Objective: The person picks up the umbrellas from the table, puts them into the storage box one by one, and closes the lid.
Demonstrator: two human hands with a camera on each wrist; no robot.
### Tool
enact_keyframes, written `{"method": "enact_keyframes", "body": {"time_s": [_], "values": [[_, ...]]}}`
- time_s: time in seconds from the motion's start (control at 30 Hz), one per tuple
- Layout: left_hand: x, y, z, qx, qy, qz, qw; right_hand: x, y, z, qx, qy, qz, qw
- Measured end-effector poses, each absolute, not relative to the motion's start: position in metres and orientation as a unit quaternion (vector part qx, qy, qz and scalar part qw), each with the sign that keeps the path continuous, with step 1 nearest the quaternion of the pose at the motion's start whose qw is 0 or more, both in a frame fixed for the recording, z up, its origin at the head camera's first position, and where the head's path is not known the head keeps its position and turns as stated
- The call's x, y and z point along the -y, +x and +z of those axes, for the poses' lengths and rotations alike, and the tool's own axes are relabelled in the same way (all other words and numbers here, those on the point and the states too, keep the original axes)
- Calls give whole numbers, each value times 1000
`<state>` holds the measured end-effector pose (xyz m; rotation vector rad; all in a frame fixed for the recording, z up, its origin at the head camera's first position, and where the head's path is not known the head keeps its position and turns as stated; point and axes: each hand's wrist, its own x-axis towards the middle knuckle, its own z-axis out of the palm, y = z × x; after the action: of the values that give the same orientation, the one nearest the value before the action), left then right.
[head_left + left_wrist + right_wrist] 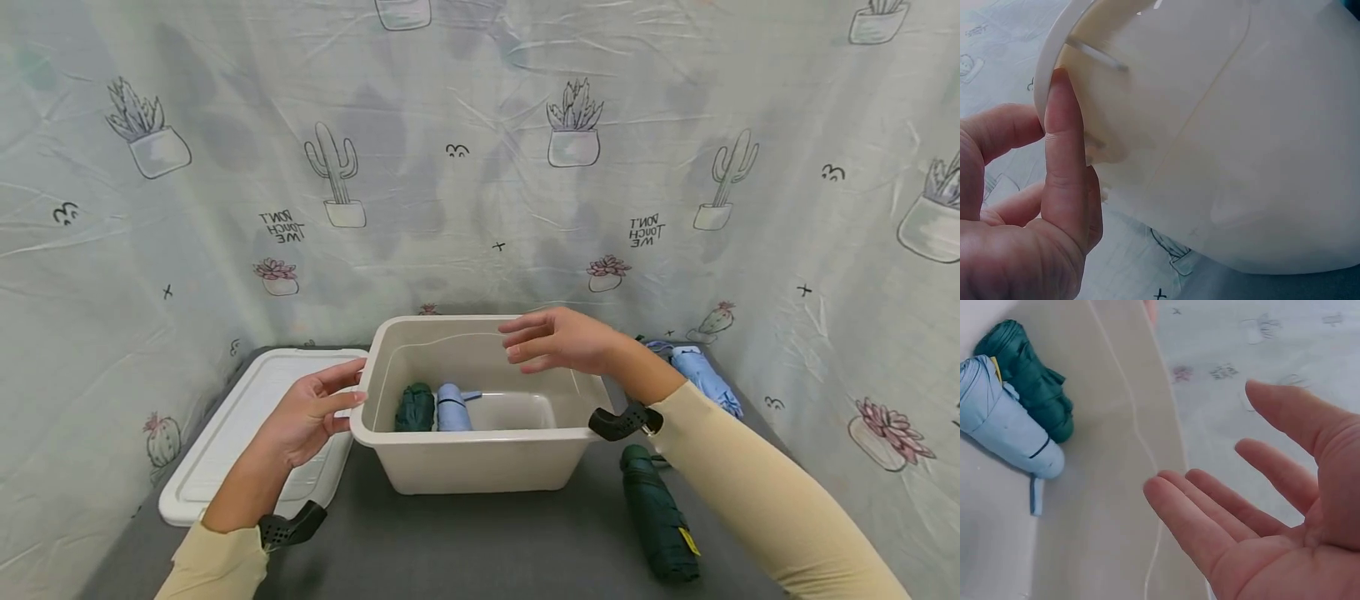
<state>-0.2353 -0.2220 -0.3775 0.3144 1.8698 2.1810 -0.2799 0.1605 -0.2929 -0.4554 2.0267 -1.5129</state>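
My left hand (311,410) grips the left rim of a beige plastic bin (480,471), thumb and fingers on either side of the edge (1054,81). Over the bin's right half hovers my right hand (555,340), fingers spread loosely and holding nothing. Inside the bin, at its left end, a folded dark green umbrella (415,408) lies beside a folded light blue umbrella (453,408). Both also show in the right wrist view, the green one (1029,381) next to the blue one (1007,422), whose strap hangs loose.
A white lid (262,417) lies flat left of the bin. On the right, another folded dark green umbrella (656,517) lies near the front of the grey table (480,550), and another light blue one (705,379) lies farther back. A patterned curtain (465,200) surrounds the table.
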Motion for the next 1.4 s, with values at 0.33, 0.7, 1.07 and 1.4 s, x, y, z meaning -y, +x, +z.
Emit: {"method": "enact_keyframes", "body": {"time_s": [0.33,0.7,1.07,1.4], "values": [[220,-236,-379,-646,99,746,127,-190,-253,-299,-773,-174,-581,187],[220,-235,-379,-641,104,749,130,-217,-220,-313,-824,-168,-536,75],[220,-235,-378,-640,105,750,131,-241,-189,-337,-803,-151,-575,-28],[221,-234,-376,-642,111,748,129,-261,-167,-350,-811,-141,-565,-49]]}}
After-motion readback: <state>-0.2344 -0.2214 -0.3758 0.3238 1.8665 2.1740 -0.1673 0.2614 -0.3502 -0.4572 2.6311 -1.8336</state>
